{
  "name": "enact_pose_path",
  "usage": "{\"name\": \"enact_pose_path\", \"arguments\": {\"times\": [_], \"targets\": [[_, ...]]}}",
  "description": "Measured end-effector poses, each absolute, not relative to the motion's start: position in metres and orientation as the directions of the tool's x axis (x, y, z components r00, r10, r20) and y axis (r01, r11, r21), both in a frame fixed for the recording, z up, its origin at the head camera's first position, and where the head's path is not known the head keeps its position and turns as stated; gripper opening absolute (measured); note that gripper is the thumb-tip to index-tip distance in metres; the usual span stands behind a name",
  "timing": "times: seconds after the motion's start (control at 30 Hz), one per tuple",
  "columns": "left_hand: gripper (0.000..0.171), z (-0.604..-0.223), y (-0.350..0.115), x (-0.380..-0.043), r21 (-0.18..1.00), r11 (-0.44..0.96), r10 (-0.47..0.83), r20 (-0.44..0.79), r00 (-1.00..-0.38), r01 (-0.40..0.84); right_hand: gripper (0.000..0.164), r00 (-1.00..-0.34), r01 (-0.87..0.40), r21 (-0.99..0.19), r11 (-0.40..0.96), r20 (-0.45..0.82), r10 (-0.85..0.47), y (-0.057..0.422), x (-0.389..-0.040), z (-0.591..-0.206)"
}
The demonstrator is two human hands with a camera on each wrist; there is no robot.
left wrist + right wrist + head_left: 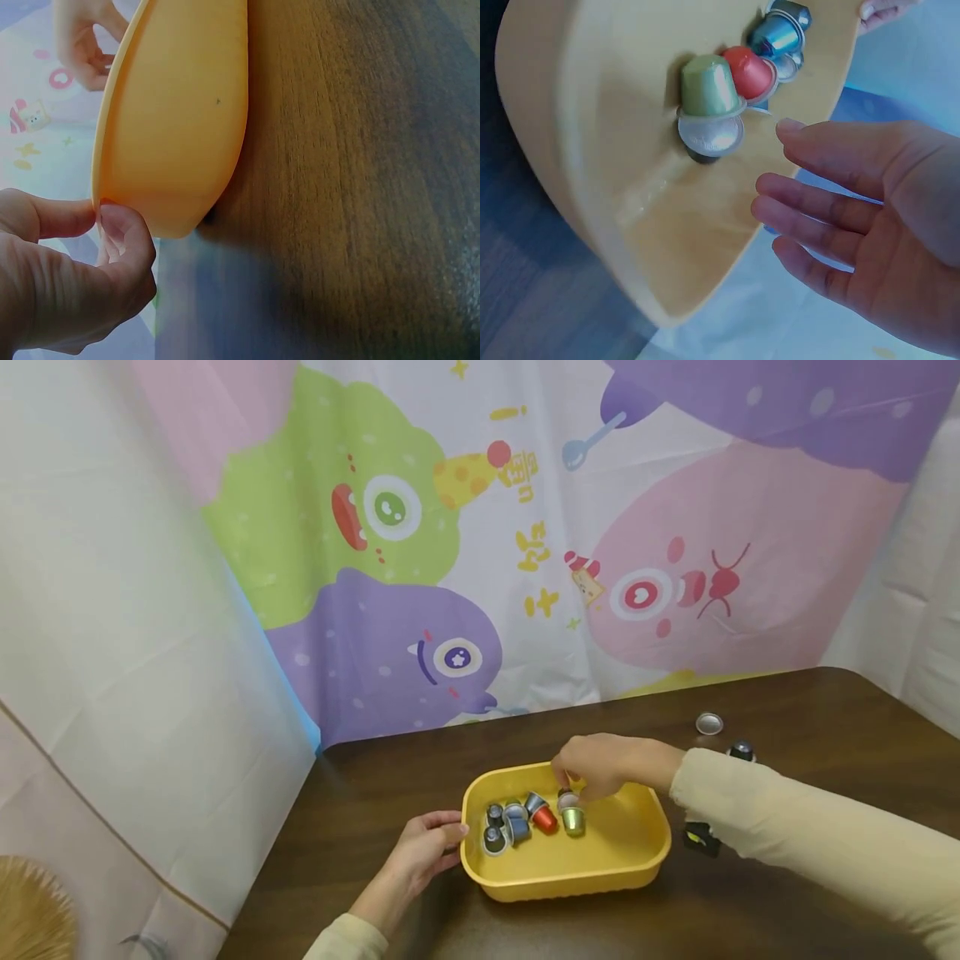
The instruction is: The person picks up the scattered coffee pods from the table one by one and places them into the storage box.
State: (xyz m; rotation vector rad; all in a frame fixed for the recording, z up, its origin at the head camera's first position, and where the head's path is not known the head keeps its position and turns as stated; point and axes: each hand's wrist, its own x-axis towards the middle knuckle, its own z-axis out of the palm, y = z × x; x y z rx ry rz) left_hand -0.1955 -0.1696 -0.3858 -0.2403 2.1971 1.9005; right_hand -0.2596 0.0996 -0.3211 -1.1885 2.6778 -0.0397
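A yellow plastic tub [607,856] stands on the table with several coffee capsules inside, mostly in its left half. Thumb and fingers of my left hand [82,277] pinch the tub's rim at its left end. Over the far side of the tub is my right hand [600,764]; in the right wrist view its fingers are apart and hold nothing. Nearest to it lie a light green capsule [709,86] and a capsule with its silver lid [712,135] showing. A red capsule [748,73] and a blue capsule [776,34] lie further along.
On the brown table [360,835], right of the tub, are a silver-lidded capsule [708,723], a dark capsule [742,751] and a black item with a yellow-green mark [701,837], partly hidden by the right sleeve. A cartoon-printed curtain [525,677] hangs behind the table.
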Motion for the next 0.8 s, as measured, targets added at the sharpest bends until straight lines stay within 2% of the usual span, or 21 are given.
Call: {"name": "enact_pose_path", "arguments": {"times": [0.43, 0.8], "targets": [[0.034, -0.386, -0.171, -0.198, 0.949, 0.147, 0.011, -0.284, -0.959, -0.279, 0.021, -0.632, -0.764, -0.182, 0.619, 0.015, -0.775, 0.134, -0.261, -0.310], [0.032, -0.386, -0.172, -0.198, 0.952, 0.130, 0.008, -0.279, -0.960, -0.276, 0.022, -0.687, -0.725, -0.181, 0.664, 0.126, -0.716, 0.170, -0.266, -0.300]]}}
